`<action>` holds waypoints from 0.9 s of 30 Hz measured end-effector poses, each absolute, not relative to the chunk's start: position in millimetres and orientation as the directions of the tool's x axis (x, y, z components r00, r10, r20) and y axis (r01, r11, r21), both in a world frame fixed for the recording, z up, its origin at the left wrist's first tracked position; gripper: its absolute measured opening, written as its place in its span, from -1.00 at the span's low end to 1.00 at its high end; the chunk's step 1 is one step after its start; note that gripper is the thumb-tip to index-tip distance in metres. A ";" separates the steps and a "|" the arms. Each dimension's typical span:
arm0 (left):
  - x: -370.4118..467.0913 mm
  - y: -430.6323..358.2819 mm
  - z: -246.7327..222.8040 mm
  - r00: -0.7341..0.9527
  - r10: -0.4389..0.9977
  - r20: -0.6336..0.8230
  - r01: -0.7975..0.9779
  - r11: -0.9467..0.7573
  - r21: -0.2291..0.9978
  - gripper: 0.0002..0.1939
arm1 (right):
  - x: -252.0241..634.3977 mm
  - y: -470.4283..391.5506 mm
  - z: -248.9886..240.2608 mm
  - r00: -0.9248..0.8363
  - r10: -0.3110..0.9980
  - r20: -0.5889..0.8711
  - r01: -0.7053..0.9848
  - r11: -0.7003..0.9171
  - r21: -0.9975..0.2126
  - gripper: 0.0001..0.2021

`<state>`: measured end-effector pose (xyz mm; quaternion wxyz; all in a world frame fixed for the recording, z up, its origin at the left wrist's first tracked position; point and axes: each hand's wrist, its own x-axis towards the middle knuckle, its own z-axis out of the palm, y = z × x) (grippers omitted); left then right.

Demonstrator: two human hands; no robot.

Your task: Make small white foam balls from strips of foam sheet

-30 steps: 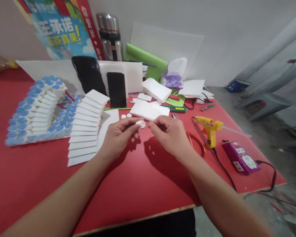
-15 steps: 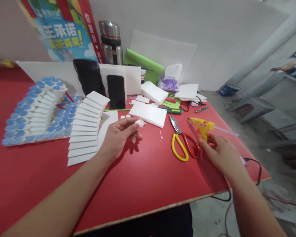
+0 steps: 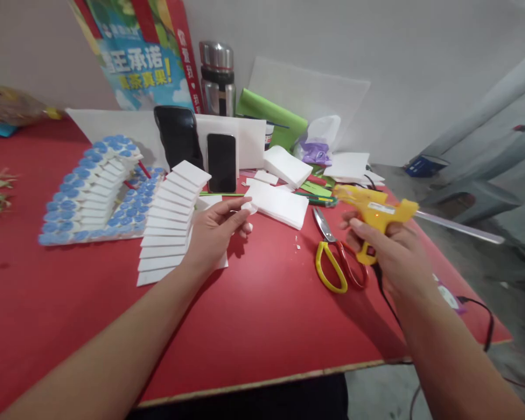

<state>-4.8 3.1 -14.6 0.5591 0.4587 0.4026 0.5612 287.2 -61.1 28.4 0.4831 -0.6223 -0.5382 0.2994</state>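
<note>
Between thumb and fingers, my left hand (image 3: 219,230) pinches a small white piece (image 3: 249,207), thin and roundish; its exact kind is unclear. My right hand (image 3: 391,248) grips a yellow hot glue gun (image 3: 371,213) by its handle, raised above the table with the nozzle pointing left. A clear glue stick (image 3: 459,226) sticks out of the gun's back. Below the gun lie scissors (image 3: 328,233) with one yellow and one red handle loop. Left of my left hand stands a curved fan of white stepped strips (image 3: 168,224). A stack of white sheets (image 3: 277,203) lies just beyond the hand.
A blue-and-white stepped model (image 3: 96,192) stands at the left. Two dark phones, one a smartphone (image 3: 221,163), lean against white board before a steel flask (image 3: 217,76). A green cutter (image 3: 328,200) and a purple tissue pack (image 3: 317,153) lie behind. The red table (image 3: 262,326) has a front edge.
My right hand has lifted the glue gun off the table, closing round its handle. My left hand still pinches the white piece. The view has shifted slightly left.
</note>
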 end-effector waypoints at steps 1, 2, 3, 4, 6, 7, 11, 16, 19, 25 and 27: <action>-5.7 3.8 -13.9 0.026 0.997 0.071 -0.236 -0.063 0.970 -0.65 | 271.4 -57.5 35.6 0.173 0.978 0.116 0.316 0.056 -0.947 -0.67; -6.5 4.5 -13.2 0.009 0.997 0.074 -0.220 -0.070 0.973 -0.65 | 256.2 -53.0 40.4 0.097 0.990 0.103 0.270 0.074 -0.960 -0.66; -7.3 5.1 -12.4 -0.006 0.997 0.076 -0.212 -0.075 0.974 -0.66 | 242.4 -48.1 42.4 0.029 0.992 0.119 0.230 0.109 -0.967 -0.65; -7.9 5.4 -11.7 -0.017 0.997 0.076 -0.208 -0.078 0.975 -0.66 | 230.4 -43.2 41.5 -0.033 0.993 0.118 0.208 0.122 -0.971 -0.64; -8.7 5.6 -10.4 -0.029 0.997 0.073 -0.199 -0.078 0.977 -0.67 | 212.9 -35.8 32.5 -0.136 0.984 0.116 0.165 0.138 -0.977 -0.63; -9.1 5.5 -10.1 -0.033 0.997 0.072 -0.190 -0.077 0.979 -0.67 | 207.4 -33.8 25.7 -0.170 0.980 0.106 0.149 0.132 -0.980 -0.62; -9.8 5.7 -12.6 -0.032 0.998 0.062 -0.130 -0.065 0.989 -0.61 | 201.2 -36.5 2.4 -0.179 0.978 0.103 0.162 0.133 -0.978 -0.58; -9.5 6.7 -16.4 -0.027 0.998 0.057 -0.094 -0.059 0.994 -0.57 | 202.4 -40.0 -0.4 -0.200 0.976 0.083 0.254 0.133 -0.958 -0.54; -8.2 5.7 -13.5 -0.025 0.998 0.057 -0.073 -0.059 0.996 -0.57 | 201.3 -38.0 1.9 -0.222 0.972 0.075 0.295 0.140 -0.945 -0.52; -6.3 3.5 -9.3 -0.032 0.998 0.047 -0.055 -0.048 0.997 -0.54 | 199.3 -37.9 4.7 -0.213 0.971 0.113 0.288 0.172 -0.942 -0.60; -6.3 3.8 -10.5 -0.037 0.998 0.040 -0.051 -0.042 0.998 -0.54 | 198.8 -38.2 5.2 -0.222 0.968 0.115 0.255 0.171 -0.952 -0.61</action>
